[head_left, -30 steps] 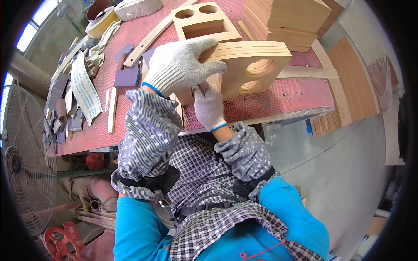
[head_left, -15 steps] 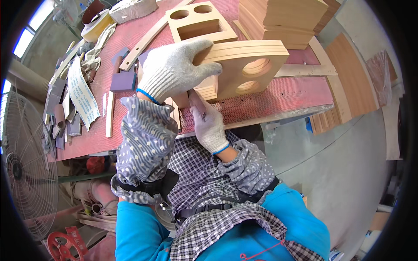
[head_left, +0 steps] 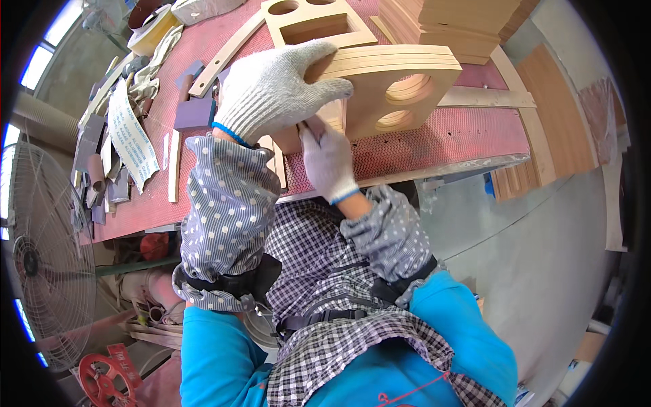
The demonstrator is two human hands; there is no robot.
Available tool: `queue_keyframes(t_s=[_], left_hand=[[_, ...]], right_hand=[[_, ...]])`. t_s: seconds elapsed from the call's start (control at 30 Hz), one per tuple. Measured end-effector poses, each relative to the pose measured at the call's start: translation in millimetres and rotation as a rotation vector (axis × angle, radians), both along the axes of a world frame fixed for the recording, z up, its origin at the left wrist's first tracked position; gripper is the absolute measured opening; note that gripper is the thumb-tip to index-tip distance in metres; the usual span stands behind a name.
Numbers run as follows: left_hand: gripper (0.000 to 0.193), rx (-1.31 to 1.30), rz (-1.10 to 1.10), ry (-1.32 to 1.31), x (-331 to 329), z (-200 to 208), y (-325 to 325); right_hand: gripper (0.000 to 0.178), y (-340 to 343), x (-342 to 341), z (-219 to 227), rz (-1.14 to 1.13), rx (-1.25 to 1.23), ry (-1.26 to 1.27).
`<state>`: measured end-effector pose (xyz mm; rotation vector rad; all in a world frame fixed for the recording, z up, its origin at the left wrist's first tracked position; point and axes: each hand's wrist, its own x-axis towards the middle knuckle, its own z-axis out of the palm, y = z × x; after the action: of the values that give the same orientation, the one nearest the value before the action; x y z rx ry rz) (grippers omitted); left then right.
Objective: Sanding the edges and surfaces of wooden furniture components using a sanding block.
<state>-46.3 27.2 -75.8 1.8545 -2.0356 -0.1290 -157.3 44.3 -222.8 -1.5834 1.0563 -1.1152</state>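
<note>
My left hand [head_left: 278, 88], in a white knitted glove, is closed over the upper left edge of a thick layered plywood piece [head_left: 369, 102]. The piece stands on edge on the red bench, with two round holes toward its right end and a rectangular cutout at its left. Below the left hand, my gloved right hand [head_left: 329, 159] pinches a thin brownish strip [head_left: 314, 126] that looks like sandpaper. It reaches into the cutout, and its tip is hidden by the wood. A similar plywood piece [head_left: 274, 30] with round holes and a rectangular opening lies just behind.
The red bench [head_left: 475, 136] carries stacked wooden panels [head_left: 454, 30] at the far right and a long wooden strip [head_left: 227, 54]. Purple sanding blocks [head_left: 194, 115] and a printed abrasive sheet [head_left: 132, 139] lie at left. A large fan [head_left: 51, 258] stands beside the bench.
My right hand has pushed the strip further up into the cutout, so less of it shows. The left hand still grips the plywood; the whole view has shifted slightly.
</note>
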Motion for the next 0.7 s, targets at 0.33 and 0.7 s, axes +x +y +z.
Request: queue_keyframes(t_s=[0.33, 0.7], left_hand=[[0.074, -0.006, -0.003, -0.004, 2, 3, 2], [0.073, 0.013, -0.004, 0.000, -3, 3, 1]], right_hand=[[0.031, 1, -3, -5, 0.034, 0.088, 0.015], [0.024, -7, 2, -11, -0.005, -0.018, -0.016]])
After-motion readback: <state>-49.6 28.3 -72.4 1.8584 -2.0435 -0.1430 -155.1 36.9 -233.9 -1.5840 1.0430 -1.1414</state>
